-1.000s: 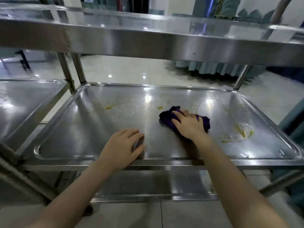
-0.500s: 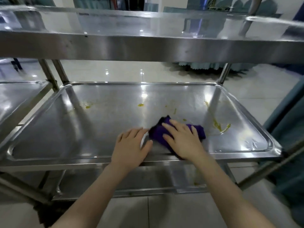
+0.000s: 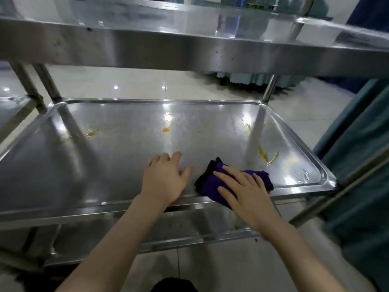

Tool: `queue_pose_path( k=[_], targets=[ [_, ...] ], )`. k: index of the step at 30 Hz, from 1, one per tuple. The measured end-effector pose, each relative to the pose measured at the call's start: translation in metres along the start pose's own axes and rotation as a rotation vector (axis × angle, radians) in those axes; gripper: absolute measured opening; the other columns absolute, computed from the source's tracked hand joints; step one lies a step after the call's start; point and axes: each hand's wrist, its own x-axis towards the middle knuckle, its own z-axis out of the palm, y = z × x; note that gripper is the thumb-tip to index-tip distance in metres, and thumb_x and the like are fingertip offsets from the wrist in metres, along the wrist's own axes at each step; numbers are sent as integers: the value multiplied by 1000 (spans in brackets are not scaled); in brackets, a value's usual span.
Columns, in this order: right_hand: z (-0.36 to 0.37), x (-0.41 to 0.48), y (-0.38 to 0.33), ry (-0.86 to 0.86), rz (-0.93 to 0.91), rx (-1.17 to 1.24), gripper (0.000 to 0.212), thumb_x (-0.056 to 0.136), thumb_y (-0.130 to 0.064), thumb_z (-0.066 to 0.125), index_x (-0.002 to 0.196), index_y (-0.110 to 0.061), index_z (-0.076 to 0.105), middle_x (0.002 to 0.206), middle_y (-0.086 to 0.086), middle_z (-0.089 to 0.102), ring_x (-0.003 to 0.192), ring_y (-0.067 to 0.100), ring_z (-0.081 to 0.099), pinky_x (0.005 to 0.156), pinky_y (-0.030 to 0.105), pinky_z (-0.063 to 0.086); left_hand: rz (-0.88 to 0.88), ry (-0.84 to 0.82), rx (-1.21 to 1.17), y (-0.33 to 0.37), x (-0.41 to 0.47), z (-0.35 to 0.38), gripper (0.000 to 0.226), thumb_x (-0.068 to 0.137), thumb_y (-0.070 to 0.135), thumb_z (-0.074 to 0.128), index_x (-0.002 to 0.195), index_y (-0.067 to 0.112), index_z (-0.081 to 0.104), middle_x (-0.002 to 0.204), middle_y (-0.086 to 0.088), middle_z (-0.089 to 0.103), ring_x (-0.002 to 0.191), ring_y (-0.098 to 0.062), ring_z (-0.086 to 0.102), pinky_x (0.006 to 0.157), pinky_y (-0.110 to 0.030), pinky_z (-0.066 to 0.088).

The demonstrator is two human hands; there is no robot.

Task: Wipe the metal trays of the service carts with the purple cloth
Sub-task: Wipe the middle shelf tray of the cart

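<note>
The purple cloth (image 3: 207, 182) lies bunched in the lower right of the frame, on the near edge of the cart's (image 3: 271, 87) middle tray (image 3: 117, 165). The right hand (image 3: 246, 197) presses down on it with a wide, flat grip: the fingers are spread straight across the cloth rather than curled round it. Just to its left, near the centre of the frame, the left hand (image 3: 164, 180) rests palm down on the bare metal, its grip also wide and holding nothing, thumb pointing toward the cloth without touching it. Yellow smears dot the tray: a larger streak (image 3: 266, 155) right of the cloth, a small spot (image 3: 165, 130) further back at centre, and another (image 3: 91, 134) toward the left. The top shelf (image 3: 168, 49) spans the whole upper part of the frame, and a lower tray (image 3: 189, 230) shows beneath the forearms. At the left edge is part of a neighbouring tray (image 3: 10, 110), and teal fabric (image 3: 362, 165) hangs down the right side, over a shiny tiled floor (image 3: 147, 85).
</note>
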Motion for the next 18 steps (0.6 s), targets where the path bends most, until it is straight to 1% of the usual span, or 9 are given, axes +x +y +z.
queue_pose_path(
  k=[3, 5, 8, 10, 12, 13, 16, 17, 18],
  targets=[
    [-4, 27, 8, 13, 16, -9, 52, 94, -63, 18, 143, -52, 28, 153, -22, 26, 136, 11, 30, 116, 43, 10, 73, -42, -8, 14, 3, 10, 40, 93, 40, 46, 128, 24, 56, 127, -1, 60, 123, -25, 48, 104, -37, 31],
    [-9, 71, 23, 34, 101, -54, 47, 98, -56, 28, 145, -48, 29, 155, -16, 26, 138, 18, 30, 117, 48, 11, 106, -67, -12, 31, 2, 18, 37, 95, 38, 42, 127, 28, 55, 132, 6, 55, 127, -21, 43, 107, -35, 27],
    [-24, 131, 46, 6, 283, -7, 48, 100, -51, 30, 147, -41, 29, 159, -9, 21, 142, 26, 26, 117, 53, 8, 154, -100, -81, 64, 2, 24, 37, 95, 35, 40, 129, 28, 53, 129, 6, 56, 125, -20, 43, 108, -37, 27],
    [-23, 144, 52, -3, 294, -5, 48, 100, -51, 30, 147, -41, 30, 159, -9, 21, 142, 27, 25, 117, 53, 7, 157, -116, -127, 75, 2, 27, 37, 94, 33, 41, 128, 27, 53, 127, 5, 57, 123, -21, 44, 109, -39, 27],
    [-19, 124, 55, 12, 240, -19, 46, 100, -51, 32, 146, -44, 31, 157, -11, 24, 140, 25, 28, 117, 50, 9, 146, -133, -147, 80, 2, 28, 34, 94, 32, 41, 124, 29, 55, 123, 5, 61, 117, -21, 49, 109, -42, 28],
    [-17, 104, 56, 32, 200, -27, 45, 99, -51, 33, 145, -46, 32, 156, -13, 26, 139, 22, 30, 117, 48, 11, 149, -124, -152, 81, 4, 26, 29, 95, 32, 42, 118, 29, 59, 116, 5, 64, 112, -21, 53, 109, -42, 29],
    [-16, 26, 66, 119, 114, -10, 44, 96, -57, 30, 139, -52, 37, 149, -21, 34, 132, 12, 37, 115, 42, 16, 188, -72, -162, 80, 19, 21, 23, 95, 31, 44, 89, 23, 65, 90, 0, 67, 93, -24, 59, 103, -42, 35],
    [-17, 4, 69, 125, 97, 6, 44, 95, -59, 27, 138, -53, 38, 147, -24, 35, 130, 8, 38, 114, 42, 18, 201, -67, -181, 78, 24, 21, 22, 94, 29, 46, 88, 20, 65, 89, -2, 66, 92, -26, 59, 100, -41, 37],
    [-17, -10, 73, 123, 80, 12, 45, 96, -61, 25, 138, -54, 37, 146, -26, 36, 129, 5, 38, 114, 41, 19, 217, -67, -205, 76, 29, 23, 21, 94, 28, 47, 94, 19, 66, 95, -3, 66, 95, -26, 58, 97, -40, 39]
  ],
)
